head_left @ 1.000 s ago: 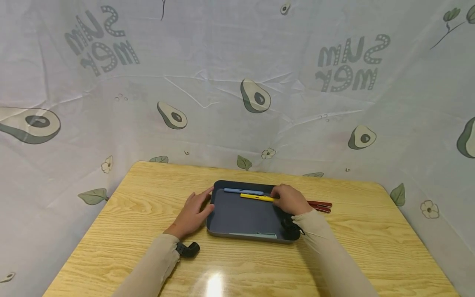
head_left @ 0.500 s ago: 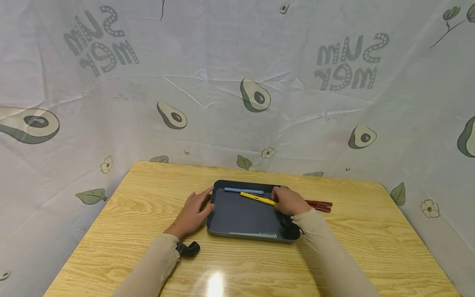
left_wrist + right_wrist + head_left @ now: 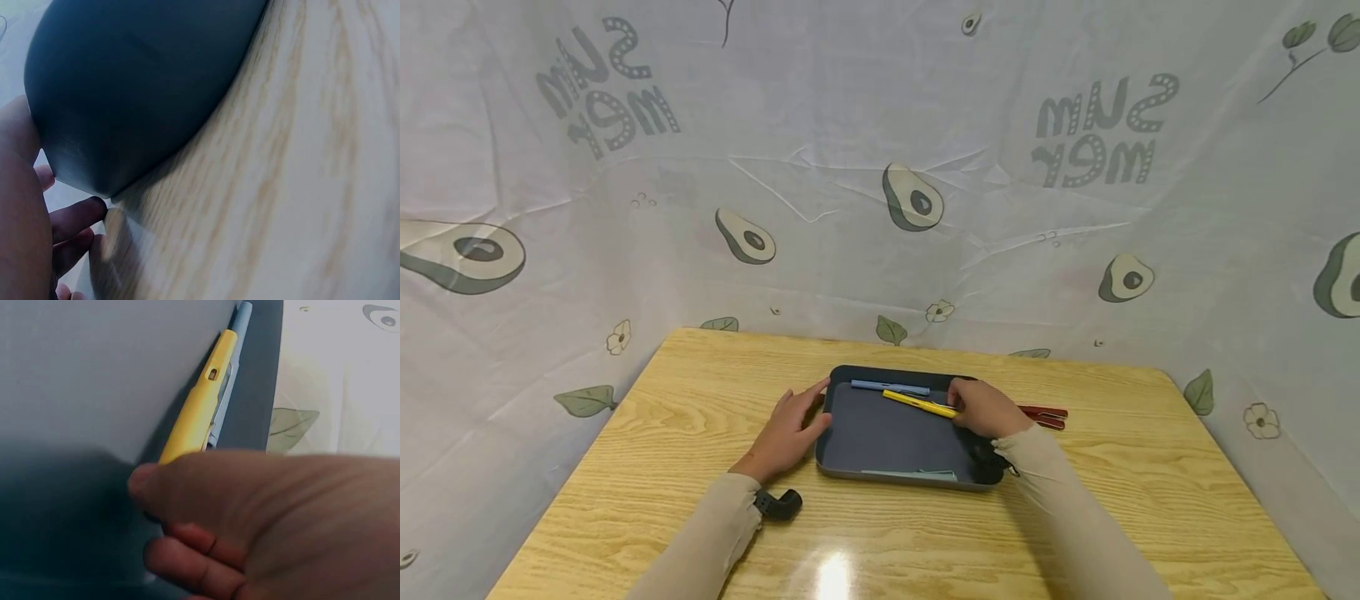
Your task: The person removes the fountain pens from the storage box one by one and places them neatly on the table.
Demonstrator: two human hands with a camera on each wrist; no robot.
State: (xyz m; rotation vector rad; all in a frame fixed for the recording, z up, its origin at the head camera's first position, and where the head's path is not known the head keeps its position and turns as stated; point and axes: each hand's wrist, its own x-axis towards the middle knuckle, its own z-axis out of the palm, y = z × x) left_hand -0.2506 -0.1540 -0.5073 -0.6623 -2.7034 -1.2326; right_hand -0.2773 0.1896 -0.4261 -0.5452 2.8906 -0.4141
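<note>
A dark grey tray lies on the wooden table, filling the upper part of the left wrist view. My left hand touches its left side, thumb and fingers spread apart along the edge. Inside the tray, my right hand pinches the right end of a yellow pen, which slants slightly and is partly covered by the fingers. Just behind it a blue pen lies along the back wall, visible also beside the yellow pen in the right wrist view. A pale green pen lies along the front wall.
Red pens lie on the table right of the tray, partly hidden by the right hand. Table surface extends in front and to both sides. A printed curtain hangs behind the table.
The yellow pen in my right hand has turned slightly, from nearly parallel with the blue pen to a slant, its right end nearer me. My left hand stays at the tray's side.
</note>
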